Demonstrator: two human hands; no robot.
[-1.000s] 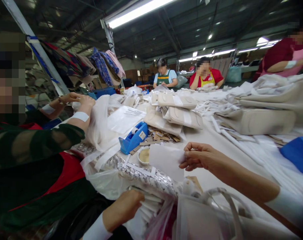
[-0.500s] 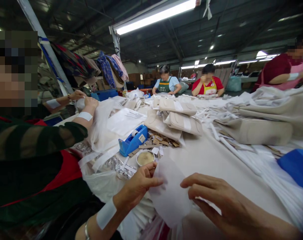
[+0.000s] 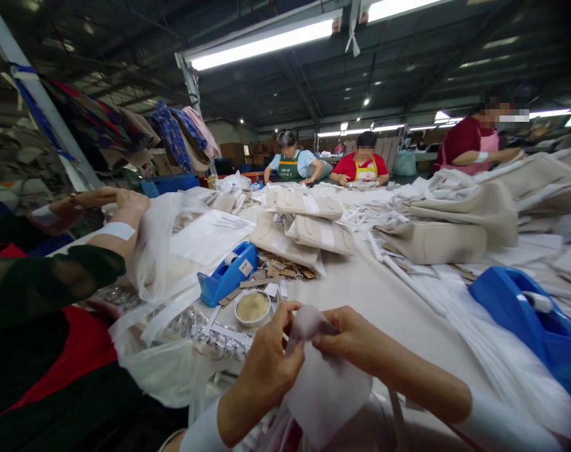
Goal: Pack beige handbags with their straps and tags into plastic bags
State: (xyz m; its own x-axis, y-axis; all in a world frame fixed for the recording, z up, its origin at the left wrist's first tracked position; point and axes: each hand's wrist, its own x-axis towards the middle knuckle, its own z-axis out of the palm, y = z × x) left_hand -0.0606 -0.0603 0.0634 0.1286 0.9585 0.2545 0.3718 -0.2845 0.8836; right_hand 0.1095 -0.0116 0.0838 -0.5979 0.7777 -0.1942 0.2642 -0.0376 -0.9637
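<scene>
A thin, translucent white sheet (image 3: 330, 389), perhaps tissue paper or a soft bag, hangs between my hands near the table's front edge. My left hand (image 3: 271, 351) pinches its upper left edge. From the other side, my right hand (image 3: 349, 336) grips the top, where the sheet is bunched and folded over. Fingertips of both hands are close together, partly hidden by the folds. Just beyond my left hand stands a round tub (image 3: 252, 307) of yellowish paste. Below the sheet, a beige piece is partly covered.
A blue tape dispenser (image 3: 229, 273) stands by cardboard tags and stacked beige bags (image 3: 309, 232). Another blue dispenser (image 3: 533, 326) is at right, near white strips and more beige bags (image 3: 436, 242). A co-worker's arm (image 3: 111, 238) handles clear plastic at left; others sit across the table.
My right hand has moved from apart to gripping the sheet, whose top is now bunched. The view has turned right, bringing more of the right dispenser into sight.
</scene>
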